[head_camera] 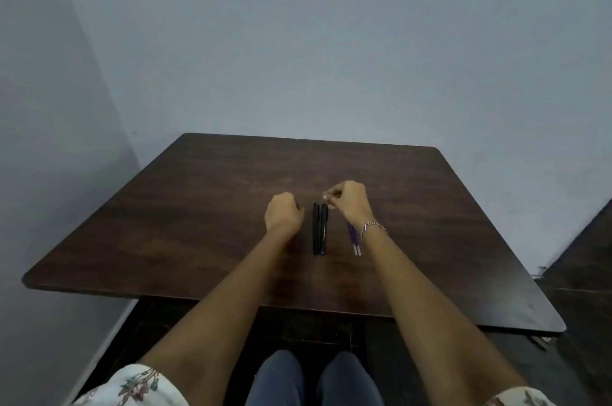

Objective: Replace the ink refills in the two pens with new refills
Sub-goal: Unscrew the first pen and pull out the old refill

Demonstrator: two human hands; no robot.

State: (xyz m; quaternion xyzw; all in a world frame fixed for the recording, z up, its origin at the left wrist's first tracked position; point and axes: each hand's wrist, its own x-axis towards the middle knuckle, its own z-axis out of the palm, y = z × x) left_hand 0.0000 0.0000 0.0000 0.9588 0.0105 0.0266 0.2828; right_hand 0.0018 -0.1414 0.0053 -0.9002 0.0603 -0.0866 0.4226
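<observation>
Two black pens (320,228) lie side by side, lengthways, in the middle of the dark wooden table (185,213). Two thin refills (355,241) with blue ink and clear ends lie just right of them, partly hidden under my right wrist. My left hand (283,212) rests on the table left of the pens, its fingers curled and holding nothing. My right hand (347,202) hovers over the far end of the pens with fingers bent, fingertips near the right pen's cap. No object shows in its grasp.
The table stands in a corner against grey walls. Its near edge (298,306) runs above my knees. A dark floor shows to the right and below.
</observation>
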